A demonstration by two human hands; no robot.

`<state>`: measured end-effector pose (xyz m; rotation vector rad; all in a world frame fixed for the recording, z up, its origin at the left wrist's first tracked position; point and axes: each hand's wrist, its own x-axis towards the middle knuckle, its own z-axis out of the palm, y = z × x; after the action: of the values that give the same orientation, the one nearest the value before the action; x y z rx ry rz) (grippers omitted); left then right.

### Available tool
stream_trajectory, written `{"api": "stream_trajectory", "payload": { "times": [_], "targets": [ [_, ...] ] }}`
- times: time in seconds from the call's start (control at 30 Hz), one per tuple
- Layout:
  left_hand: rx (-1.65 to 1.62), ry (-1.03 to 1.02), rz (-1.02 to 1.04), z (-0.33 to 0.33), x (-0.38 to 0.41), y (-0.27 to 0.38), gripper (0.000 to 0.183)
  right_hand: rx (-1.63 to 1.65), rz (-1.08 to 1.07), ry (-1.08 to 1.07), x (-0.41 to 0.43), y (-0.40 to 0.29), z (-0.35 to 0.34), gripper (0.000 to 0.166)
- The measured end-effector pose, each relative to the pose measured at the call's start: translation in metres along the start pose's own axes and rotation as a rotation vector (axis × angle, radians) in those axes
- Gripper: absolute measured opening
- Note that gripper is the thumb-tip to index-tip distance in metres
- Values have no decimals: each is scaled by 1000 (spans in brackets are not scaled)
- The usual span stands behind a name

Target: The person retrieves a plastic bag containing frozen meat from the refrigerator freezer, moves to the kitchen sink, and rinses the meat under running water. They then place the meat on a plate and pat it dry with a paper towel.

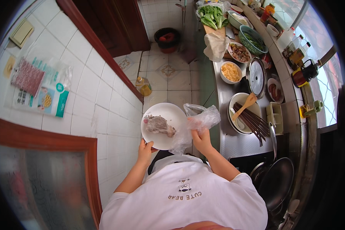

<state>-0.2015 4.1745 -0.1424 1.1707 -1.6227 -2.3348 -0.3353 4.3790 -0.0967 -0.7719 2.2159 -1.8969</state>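
My left hand (146,150) grips the near rim of a white plate (164,110), held in front of my body above the floor. On the plate lies a greyish piece of what looks like frozen meat (158,125). A clear plastic bag (205,118) is pinched in my right hand (201,139), just right of the plate; its lower part hangs down over the plate's right edge.
The counter on my right holds a bowl of orange food (231,72), a pot lid (256,77), and chopsticks (251,120) with a wooden spatula (245,105) across a bowl. A wok (277,184) stands nearer me. An oil bottle (143,86) stands on the floor by the doorframe.
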Motion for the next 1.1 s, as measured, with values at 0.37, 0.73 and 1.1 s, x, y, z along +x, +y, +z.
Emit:
{"api": "stream_trajectory", "payload": {
  "times": [0.37,0.73,1.1],
  "targets": [
    [177,-306,4,76,215,136,38,-99,-37,517,176,30,-37,26],
    [317,-513,-16,192,368,204,35,-25,110,700,250,75,-50,35],
    [272,-463,34,297,461,248,38,-118,27,460,408,95,-144,34]
  ]
}}
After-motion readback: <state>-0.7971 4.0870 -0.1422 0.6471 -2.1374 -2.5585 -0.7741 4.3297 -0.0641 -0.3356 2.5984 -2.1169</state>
